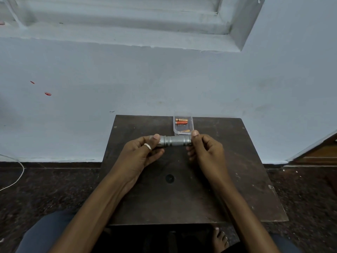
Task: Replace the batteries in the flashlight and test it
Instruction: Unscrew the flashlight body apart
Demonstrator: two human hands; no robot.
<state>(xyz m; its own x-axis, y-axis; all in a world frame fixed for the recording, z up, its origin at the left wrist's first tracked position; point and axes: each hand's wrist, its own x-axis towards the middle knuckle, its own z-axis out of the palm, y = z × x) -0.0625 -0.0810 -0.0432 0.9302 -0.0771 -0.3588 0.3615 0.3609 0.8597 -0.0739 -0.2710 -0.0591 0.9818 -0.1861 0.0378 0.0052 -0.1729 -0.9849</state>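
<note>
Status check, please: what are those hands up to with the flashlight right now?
Left hand and right hand grip the flashlight by its ends, above the table. Batteries wait in the tray behind. Nothing blocking.

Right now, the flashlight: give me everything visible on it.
The flashlight is a short grey cylinder that looks like metal, with a knurled middle band and ringed grooves toward each end. It is held level above the dark wooden table, lying left to right, just in front of the clear plastic tray of orange batteries. The left hand grips one end, the right hand the other, thumbs on top. Both ends are hidden by fingers, so the lens, cap and switch cannot be seen. No light shows.
</note>
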